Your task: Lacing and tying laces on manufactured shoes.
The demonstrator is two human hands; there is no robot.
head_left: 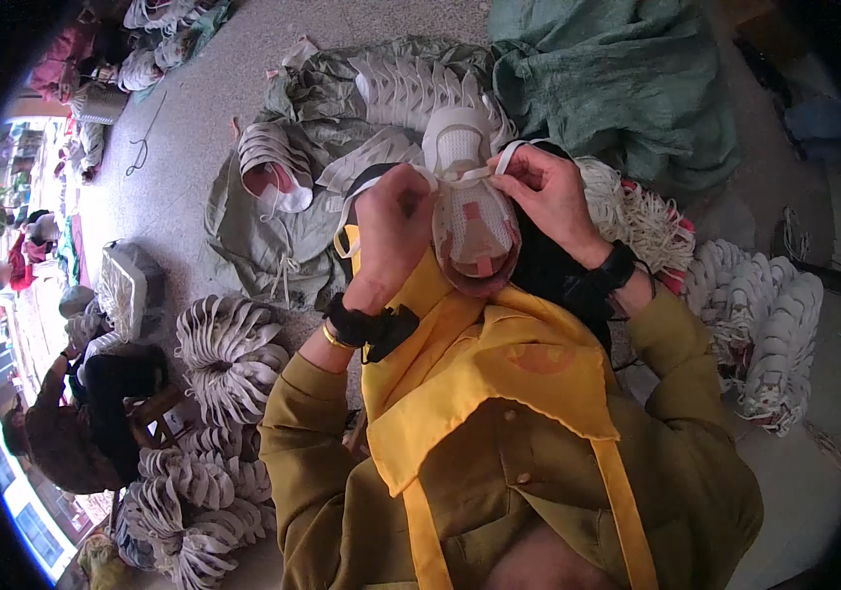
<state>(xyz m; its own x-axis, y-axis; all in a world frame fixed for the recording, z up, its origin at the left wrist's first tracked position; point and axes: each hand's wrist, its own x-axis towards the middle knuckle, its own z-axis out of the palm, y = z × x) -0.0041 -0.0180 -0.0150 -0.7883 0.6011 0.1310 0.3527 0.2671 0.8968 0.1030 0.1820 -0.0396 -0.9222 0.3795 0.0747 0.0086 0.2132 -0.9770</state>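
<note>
Hands, left hand [393, 231] and right hand [550, 194], seemingly pinch-grip white straps [469, 177] on a shoe upper [474, 226].

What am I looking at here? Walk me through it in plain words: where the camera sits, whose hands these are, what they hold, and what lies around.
There is no machine here. One picture, taken by a wide fisheye camera worn on a person's head, looks down at their own hands, so straight edges bend near the rim. The person wears an olive jacket and a yellow apron. Both hands work on a white shoe upper resting on the lap. The left hand grips its left side; the right hand pinches a white strap or lace at the top. On the concrete floor lie bundles of white shoe parts, grey-green sacks and a green cloth. Another person sits at the far left.
</note>
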